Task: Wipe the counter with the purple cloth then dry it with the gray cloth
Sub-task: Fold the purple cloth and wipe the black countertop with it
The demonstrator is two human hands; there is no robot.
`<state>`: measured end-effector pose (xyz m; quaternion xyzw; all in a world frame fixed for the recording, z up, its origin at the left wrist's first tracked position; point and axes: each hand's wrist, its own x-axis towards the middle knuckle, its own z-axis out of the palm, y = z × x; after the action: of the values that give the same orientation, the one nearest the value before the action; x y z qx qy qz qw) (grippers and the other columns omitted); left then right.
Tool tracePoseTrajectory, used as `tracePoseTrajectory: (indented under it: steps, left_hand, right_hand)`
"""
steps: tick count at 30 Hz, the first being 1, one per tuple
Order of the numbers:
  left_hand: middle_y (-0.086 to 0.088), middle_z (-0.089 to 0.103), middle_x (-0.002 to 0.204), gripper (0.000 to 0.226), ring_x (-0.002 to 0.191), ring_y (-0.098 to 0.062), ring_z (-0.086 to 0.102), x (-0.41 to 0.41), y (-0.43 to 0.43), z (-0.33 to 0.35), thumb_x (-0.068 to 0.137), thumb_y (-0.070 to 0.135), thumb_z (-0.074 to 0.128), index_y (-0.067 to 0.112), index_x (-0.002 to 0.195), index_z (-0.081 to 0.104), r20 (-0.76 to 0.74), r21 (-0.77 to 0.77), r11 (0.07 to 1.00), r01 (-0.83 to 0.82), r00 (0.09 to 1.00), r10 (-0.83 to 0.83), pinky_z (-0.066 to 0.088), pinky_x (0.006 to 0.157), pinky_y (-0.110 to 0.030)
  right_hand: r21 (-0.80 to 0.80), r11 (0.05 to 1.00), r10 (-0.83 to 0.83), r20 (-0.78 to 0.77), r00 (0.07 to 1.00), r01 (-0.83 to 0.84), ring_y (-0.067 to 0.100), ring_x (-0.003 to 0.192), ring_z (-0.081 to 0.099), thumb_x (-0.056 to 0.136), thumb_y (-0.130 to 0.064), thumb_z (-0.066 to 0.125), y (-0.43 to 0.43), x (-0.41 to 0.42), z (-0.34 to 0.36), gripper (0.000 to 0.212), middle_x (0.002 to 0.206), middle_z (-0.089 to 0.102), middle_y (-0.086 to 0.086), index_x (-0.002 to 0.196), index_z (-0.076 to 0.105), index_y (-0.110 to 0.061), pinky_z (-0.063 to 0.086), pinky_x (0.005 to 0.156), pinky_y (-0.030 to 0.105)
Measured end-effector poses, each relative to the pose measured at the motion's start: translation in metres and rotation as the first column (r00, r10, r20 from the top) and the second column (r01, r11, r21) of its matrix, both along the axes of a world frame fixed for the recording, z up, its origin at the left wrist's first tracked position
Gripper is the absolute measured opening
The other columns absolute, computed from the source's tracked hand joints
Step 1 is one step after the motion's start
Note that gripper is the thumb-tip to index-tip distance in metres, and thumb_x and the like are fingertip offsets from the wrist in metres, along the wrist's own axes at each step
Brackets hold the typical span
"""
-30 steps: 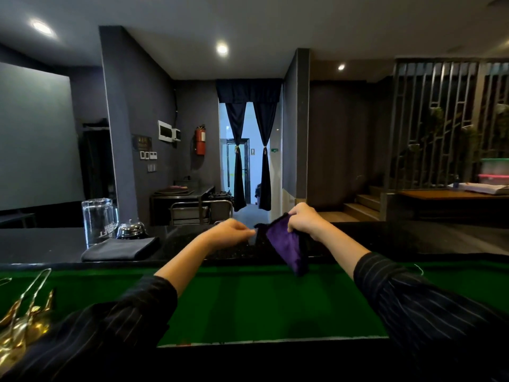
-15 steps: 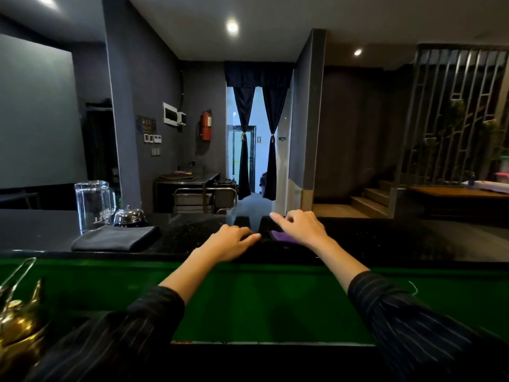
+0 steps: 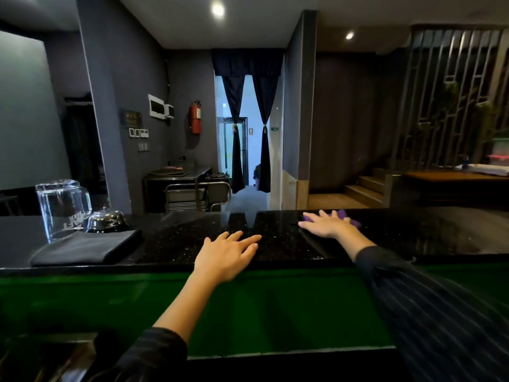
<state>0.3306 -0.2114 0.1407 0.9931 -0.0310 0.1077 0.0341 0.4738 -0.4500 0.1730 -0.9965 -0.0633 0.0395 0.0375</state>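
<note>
**R hand flat on purple cloth, far side of counter**

Right hand (image 3: 326,226) presses w/ fingers spread on the crumpled purple cloth (image 3: 347,216), near far edge of the glossy black speckled counter (image 3: 275,244). Left hand (image 3: 226,253) lies open, palm down, on the near edge, gripping nothing. Folded gray cloth (image 3: 85,248) sits far left, beside an upturned clear glass mug (image 3: 62,209) & a chrome bell (image 3: 106,221).

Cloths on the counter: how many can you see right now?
2. The purple cloth lies flat under the right hand, only its edges showing. The gray cloth lies folded at the counter's left end, beside the glass mug and bell.
</note>
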Motion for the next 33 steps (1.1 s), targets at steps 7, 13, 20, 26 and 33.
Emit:
tracePoseTrajectory:
  steps: [7, 13, 20, 26, 33]
  left_hand:
    - [0.001, 0.024, 0.157, 0.07, 0.143, -0.023, 0.026, -0.002, 0.0, 0.003, 0.094, 0.057, 0.028, 0.027, 0.152, 0.003, 0.059, -0.119, 0.992, -0.053, 0.996, 0.06, 0.025, 0.112, -0.049]
    - [-0.006, 0.021, 0.158, 0.059, 0.145, -0.027, 0.02, -0.008, -0.003, 0.004, 0.097, 0.053, 0.021, 0.034, 0.152, 0.008, -0.043, -0.001, 0.998, -0.06, 0.997, 0.06, 0.02, 0.113, -0.054]
    - [-0.01, 0.02, 0.158, 0.049, 0.144, -0.032, 0.018, -0.01, -0.007, 0.007, 0.099, 0.048, 0.015, 0.044, 0.149, 0.012, -0.054, 0.105, 0.993, -0.061, 0.996, 0.067, 0.022, 0.112, -0.056]
    - [-0.001, 0.033, 0.154, 0.051, 0.138, -0.025, 0.033, -0.009, -0.002, 0.008, 0.099, 0.034, 0.026, 0.029, 0.15, 0.022, 0.042, -0.071, 0.995, -0.069, 0.997, 0.072, 0.031, 0.107, -0.044]
    - [0.002, 0.029, 0.156, 0.051, 0.143, -0.019, 0.027, -0.012, 0.001, 0.007, 0.1, 0.038, 0.024, 0.024, 0.148, 0.033, 0.021, -0.067, 0.995, -0.068, 0.997, 0.07, 0.027, 0.113, -0.039]
  right_hand:
    - [0.037, 0.899, 0.437, -0.001, 0.899, -0.437, 0.031, 0.15, -0.003, 0.095, -0.064, 0.017, 0.082, -0.054, -0.002, 0.055, 0.163, 0.003, -0.002, 0.148, 0.013, -0.051, -0.001, 0.114, 0.065]
    - [0.308, 0.839, 0.52, -0.213, 0.827, -0.449, 0.028, 0.148, 0.012, 0.094, -0.018, 0.055, -0.006, -0.097, 0.042, 0.045, 0.157, 0.029, 0.006, 0.137, 0.053, -0.028, 0.009, 0.117, 0.043]
    - [0.352, 0.936, 0.015, 0.026, 1.0, -0.023, 0.034, 0.137, 0.036, 0.096, -0.052, 0.035, 0.021, -0.072, 0.0, 0.062, 0.147, 0.038, 0.022, 0.146, 0.033, -0.014, 0.031, 0.11, 0.04]
    - [0.109, 0.947, 0.276, 0.206, 0.939, -0.302, 0.034, 0.145, 0.021, 0.096, -0.049, 0.025, 0.125, -0.08, -0.016, 0.062, 0.156, 0.026, 0.017, 0.15, 0.023, -0.02, 0.018, 0.114, 0.057]
    - [0.076, 0.97, 0.217, 0.151, 0.964, -0.231, 0.031, 0.141, 0.029, 0.095, -0.046, 0.021, -0.007, -0.031, -0.011, 0.055, 0.155, 0.03, 0.008, 0.148, 0.023, -0.033, 0.027, 0.11, 0.057]
